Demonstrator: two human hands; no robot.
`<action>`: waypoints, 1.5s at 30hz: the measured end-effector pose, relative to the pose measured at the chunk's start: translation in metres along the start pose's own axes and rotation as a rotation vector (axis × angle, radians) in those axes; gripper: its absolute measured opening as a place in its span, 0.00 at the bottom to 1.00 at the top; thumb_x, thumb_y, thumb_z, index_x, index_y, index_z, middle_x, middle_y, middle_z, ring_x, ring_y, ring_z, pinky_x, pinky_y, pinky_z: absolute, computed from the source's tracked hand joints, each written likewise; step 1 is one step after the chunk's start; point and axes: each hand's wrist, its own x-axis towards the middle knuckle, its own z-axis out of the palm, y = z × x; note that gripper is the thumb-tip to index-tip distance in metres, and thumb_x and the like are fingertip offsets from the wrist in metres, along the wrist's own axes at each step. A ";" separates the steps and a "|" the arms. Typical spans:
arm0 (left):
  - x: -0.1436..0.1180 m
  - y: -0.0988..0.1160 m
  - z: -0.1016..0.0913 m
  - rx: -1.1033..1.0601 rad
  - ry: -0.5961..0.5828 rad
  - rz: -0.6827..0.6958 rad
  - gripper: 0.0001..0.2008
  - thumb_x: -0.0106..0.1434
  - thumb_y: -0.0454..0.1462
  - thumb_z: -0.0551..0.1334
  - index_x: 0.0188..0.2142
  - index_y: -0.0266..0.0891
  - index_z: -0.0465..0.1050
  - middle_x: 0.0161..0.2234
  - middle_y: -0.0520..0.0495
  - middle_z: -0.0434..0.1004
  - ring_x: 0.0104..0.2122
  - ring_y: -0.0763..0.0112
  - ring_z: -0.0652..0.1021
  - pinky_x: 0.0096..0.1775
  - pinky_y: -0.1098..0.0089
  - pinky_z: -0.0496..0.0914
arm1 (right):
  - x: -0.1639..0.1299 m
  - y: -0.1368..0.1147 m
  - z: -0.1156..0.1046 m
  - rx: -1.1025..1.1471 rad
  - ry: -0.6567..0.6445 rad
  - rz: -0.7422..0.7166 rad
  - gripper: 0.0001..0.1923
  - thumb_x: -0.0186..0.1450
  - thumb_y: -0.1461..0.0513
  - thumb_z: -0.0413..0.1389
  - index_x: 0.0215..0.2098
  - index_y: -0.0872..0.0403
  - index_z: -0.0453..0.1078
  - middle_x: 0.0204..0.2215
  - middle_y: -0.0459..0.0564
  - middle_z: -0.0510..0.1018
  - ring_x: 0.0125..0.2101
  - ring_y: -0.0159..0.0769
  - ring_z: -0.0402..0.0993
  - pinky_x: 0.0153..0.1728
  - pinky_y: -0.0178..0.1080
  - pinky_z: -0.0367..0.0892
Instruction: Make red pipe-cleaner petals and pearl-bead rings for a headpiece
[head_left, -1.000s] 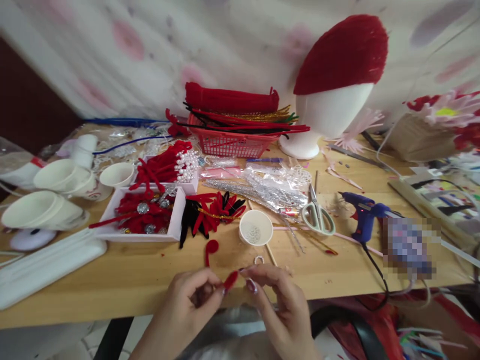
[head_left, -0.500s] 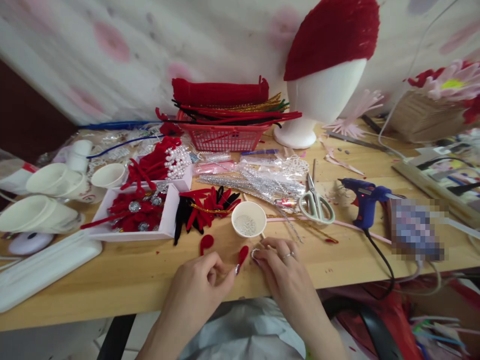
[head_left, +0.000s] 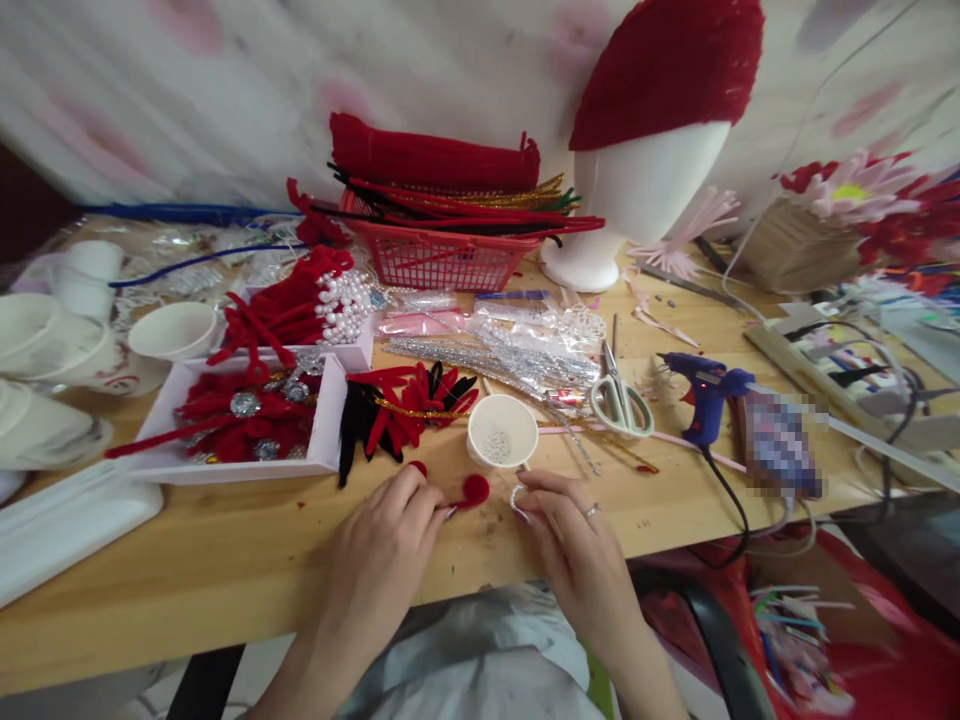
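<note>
My left hand (head_left: 394, 525) is closed in a pinch on a red fuzzy curl (head_left: 475, 491), whose rounded end points right past the fingertips. Just beyond its knuckles a second red curl (head_left: 418, 467) shows only in part, the rest hidden by the hand. Between thumb and fingers of my right hand (head_left: 574, 530) is a small curved string of beads (head_left: 516, 497), pale and shiny. A white paper cup (head_left: 484, 413) with small silvery beads (head_left: 496, 442) inside stands beyond and between both hands.
Left of the cup lie red and black fuzzy stems (head_left: 401, 415) and a white box (head_left: 334, 425) of red flowers. Scissors (head_left: 622, 400) and a blue glue gun (head_left: 705, 395) lie on the right. Behind are a red basket (head_left: 450, 260) and a white foam head (head_left: 645, 190).
My left hand has shifted so that it covers most of the second red curl. The held curl has turned, its round end now showing. The right hand still pinches the beads; the view has shifted.
</note>
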 end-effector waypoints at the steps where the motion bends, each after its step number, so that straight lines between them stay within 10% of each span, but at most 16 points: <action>1: 0.000 0.001 -0.003 -0.047 -0.002 -0.014 0.09 0.68 0.32 0.56 0.32 0.40 0.72 0.33 0.48 0.76 0.31 0.62 0.80 0.30 0.66 0.70 | 0.000 0.000 0.001 0.016 -0.006 -0.001 0.09 0.73 0.71 0.49 0.45 0.54 0.67 0.47 0.54 0.75 0.48 0.37 0.72 0.49 0.39 0.67; 12: -0.014 0.008 -0.001 -0.517 -0.002 -0.435 0.06 0.65 0.38 0.55 0.39 0.43 0.70 0.28 0.51 0.81 0.26 0.67 0.82 0.27 0.71 0.74 | -0.005 0.006 -0.002 0.045 0.000 -0.038 0.09 0.72 0.71 0.51 0.46 0.54 0.68 0.45 0.55 0.78 0.48 0.38 0.74 0.48 0.41 0.69; 21: -0.020 0.010 0.009 -0.227 0.132 -0.220 0.06 0.66 0.34 0.55 0.40 0.42 0.69 0.25 0.52 0.80 0.22 0.68 0.81 0.23 0.72 0.70 | 0.018 -0.011 0.014 -0.119 -0.091 -0.225 0.08 0.74 0.65 0.52 0.51 0.56 0.66 0.39 0.56 0.83 0.37 0.43 0.79 0.35 0.44 0.74; 45: -0.010 0.007 0.010 -0.046 0.023 -0.015 0.10 0.72 0.37 0.55 0.42 0.41 0.76 0.32 0.50 0.77 0.28 0.66 0.81 0.28 0.69 0.69 | 0.006 -0.004 0.025 0.016 -0.148 -0.032 0.14 0.74 0.67 0.50 0.57 0.53 0.64 0.46 0.57 0.81 0.46 0.46 0.78 0.45 0.48 0.76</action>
